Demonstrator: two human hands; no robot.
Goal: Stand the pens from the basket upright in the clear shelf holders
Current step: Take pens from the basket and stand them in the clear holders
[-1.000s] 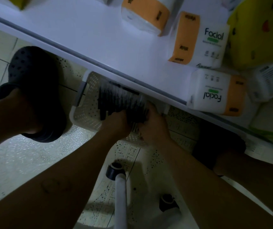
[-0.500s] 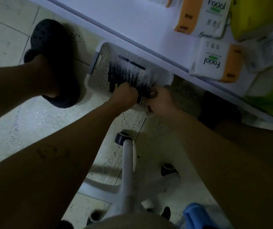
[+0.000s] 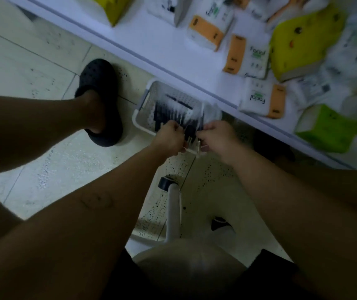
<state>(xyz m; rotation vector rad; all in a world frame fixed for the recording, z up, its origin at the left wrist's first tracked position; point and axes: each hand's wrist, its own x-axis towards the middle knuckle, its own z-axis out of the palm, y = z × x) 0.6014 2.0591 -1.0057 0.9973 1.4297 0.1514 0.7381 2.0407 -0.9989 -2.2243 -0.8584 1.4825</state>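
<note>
Fingers [image 3: 174, 127] of my left hand [image 3: 170, 137] curl round the near end of a bundle of dark pens [image 3: 171, 113], and my right hand [image 3: 218, 136] pinches the same bundle from the other side, though blur hides the exact grip. The pens lie in the white perforated basket [image 3: 139, 118], which sits on the tiled floor [image 3: 43, 61], its far side tucked under the edge of the white shelf [image 3: 151, 37]. On the shelf lie 2 tissue packs [image 3: 246, 57] marked "Facial". Left of the basket is my black clog [image 3: 99, 98]. Below my hands is a white chair leg [image 3: 173, 208].
</note>
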